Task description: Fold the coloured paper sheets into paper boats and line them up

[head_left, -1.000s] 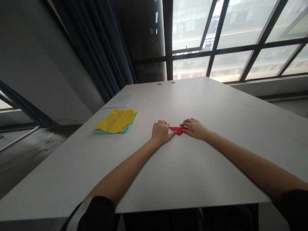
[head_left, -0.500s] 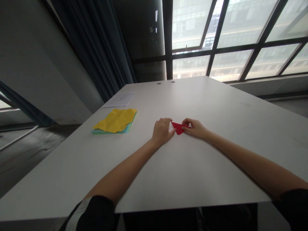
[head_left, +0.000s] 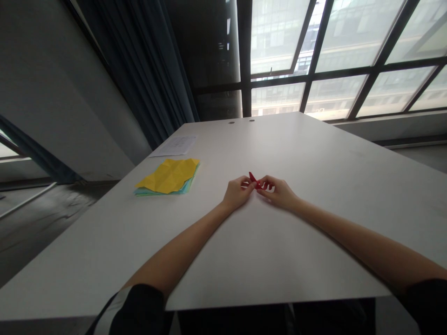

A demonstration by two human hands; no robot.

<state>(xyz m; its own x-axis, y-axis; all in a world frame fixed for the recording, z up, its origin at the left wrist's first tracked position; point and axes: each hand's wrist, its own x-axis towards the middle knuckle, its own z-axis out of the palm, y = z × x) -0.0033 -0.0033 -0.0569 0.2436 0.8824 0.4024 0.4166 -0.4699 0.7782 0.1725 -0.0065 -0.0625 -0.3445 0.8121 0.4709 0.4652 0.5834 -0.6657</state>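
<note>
A small piece of folded red paper [head_left: 253,177] is held between my two hands over the middle of the white table [head_left: 223,251], one pointed end sticking up and away from me. My left hand [head_left: 239,191] pinches its left side between thumb and fingers. My right hand [head_left: 277,191] has its fingertips closed on the right side. The fingers cover much of the paper, so its full shape is hidden.
To the left lies a creased yellow sheet [head_left: 169,176] on top of a stack of green and blue paper [head_left: 185,187]. Behind it is a printed white sheet [head_left: 174,145]. Two small round discs sit near the table's far edge, below the windows.
My left hand has closed from a looser pose onto the red paper. The paper has turned and shows less of its flat face, and my right hand has shifted its grip.
</note>
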